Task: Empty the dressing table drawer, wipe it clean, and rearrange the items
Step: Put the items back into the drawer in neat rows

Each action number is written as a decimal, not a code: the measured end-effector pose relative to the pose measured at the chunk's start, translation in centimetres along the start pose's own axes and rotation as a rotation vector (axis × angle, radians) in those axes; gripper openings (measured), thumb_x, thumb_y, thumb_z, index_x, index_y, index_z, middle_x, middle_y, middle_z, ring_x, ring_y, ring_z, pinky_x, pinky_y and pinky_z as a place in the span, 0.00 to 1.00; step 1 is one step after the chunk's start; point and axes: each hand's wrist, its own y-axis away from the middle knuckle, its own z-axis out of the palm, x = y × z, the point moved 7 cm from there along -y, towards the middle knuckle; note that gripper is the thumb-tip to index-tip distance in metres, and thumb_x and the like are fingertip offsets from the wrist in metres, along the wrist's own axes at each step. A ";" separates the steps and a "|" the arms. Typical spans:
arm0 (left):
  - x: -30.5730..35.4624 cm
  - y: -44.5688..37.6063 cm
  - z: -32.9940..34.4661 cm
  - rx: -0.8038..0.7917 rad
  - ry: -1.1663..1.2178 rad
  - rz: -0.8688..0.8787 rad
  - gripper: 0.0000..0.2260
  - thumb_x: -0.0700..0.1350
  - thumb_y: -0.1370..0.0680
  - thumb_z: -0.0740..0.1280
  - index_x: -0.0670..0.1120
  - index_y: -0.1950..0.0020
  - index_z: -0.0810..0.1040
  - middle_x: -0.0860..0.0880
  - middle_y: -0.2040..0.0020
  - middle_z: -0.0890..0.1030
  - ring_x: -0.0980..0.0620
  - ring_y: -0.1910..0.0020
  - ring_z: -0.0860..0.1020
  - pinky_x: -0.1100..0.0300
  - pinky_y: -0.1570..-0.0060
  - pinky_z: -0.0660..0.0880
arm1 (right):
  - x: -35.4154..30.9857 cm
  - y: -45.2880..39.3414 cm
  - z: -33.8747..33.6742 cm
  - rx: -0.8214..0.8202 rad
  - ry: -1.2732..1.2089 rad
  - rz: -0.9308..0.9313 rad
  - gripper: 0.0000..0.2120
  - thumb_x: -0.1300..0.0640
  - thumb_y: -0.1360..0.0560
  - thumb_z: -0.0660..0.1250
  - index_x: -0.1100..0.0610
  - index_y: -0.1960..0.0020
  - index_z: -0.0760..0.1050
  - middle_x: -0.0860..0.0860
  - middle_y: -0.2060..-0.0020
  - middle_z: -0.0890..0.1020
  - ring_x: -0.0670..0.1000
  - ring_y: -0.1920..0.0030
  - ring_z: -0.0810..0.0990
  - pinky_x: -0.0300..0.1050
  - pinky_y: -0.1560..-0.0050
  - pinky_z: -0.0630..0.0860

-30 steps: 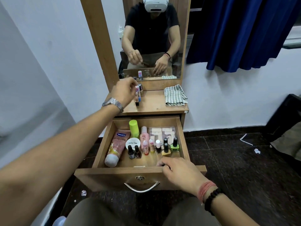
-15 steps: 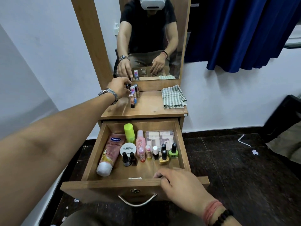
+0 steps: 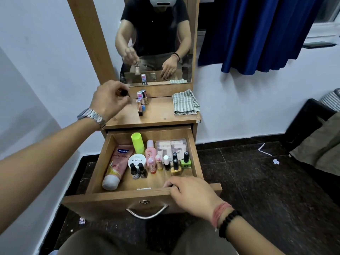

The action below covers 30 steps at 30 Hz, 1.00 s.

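Observation:
The wooden drawer [image 3: 195, 162] is pulled out. It holds a pink tube [image 3: 117, 162], a green bottle [image 3: 138, 143], a white jar [image 3: 137, 160], a pink bottle [image 3: 150, 151], a clear box [image 3: 172, 146] and several nail polish bottles [image 3: 174, 165]. My right hand [image 3: 191, 194] grips the drawer's front edge. My left hand [image 3: 110, 98] hovers over the left of the table top [image 3: 161, 118], pinching a small dark-capped bottle [image 3: 124, 92] that my fingers mostly hide. Three small cosmetic items [image 3: 141, 102] stand on the top, right of that hand.
A striped cloth [image 3: 185, 103] lies crumpled on the top's right side. The mirror [image 3: 156, 43] rises behind it. A blue curtain [image 3: 257, 34] hangs at the right. Dark fabric-covered furniture [image 3: 316, 137] stands on the dark floor to the right, with paper scraps nearby.
My left hand has drawn back to the left from the cluster on the table top, with the dark-capped bottle between its fingers. My right hand stays on the drawer front.

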 end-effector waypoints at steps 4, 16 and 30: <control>8.1 6.4 -0.6 -0.145 0.170 0.297 0.10 0.39 0.30 0.74 0.44 0.51 0.81 0.49 0.55 0.80 0.53 0.57 0.79 0.59 0.54 0.78 | 0.0 0.0 0.1 -0.028 0.012 0.014 0.16 0.52 0.22 0.51 0.46 0.43 0.76 0.49 0.49 0.82 0.53 0.48 0.78 0.48 0.47 0.73; 14.9 14.8 10.3 -0.591 -0.161 0.628 0.10 0.48 0.28 0.66 0.54 0.58 0.64 0.57 0.59 0.73 0.53 0.51 0.70 0.53 0.55 0.70 | 0.0 0.3 0.0 -0.056 0.016 0.048 0.16 0.52 0.22 0.52 0.46 0.42 0.76 0.52 0.44 0.81 0.57 0.44 0.78 0.50 0.43 0.74; 16.4 14.9 13.9 -0.650 -0.306 0.796 0.05 0.45 0.24 0.58 0.52 0.59 0.63 0.52 0.56 0.78 0.51 0.51 0.70 0.56 0.53 0.65 | 0.2 0.2 0.1 -0.059 -0.016 0.047 0.17 0.51 0.23 0.52 0.45 0.41 0.75 0.51 0.43 0.81 0.56 0.42 0.77 0.51 0.42 0.73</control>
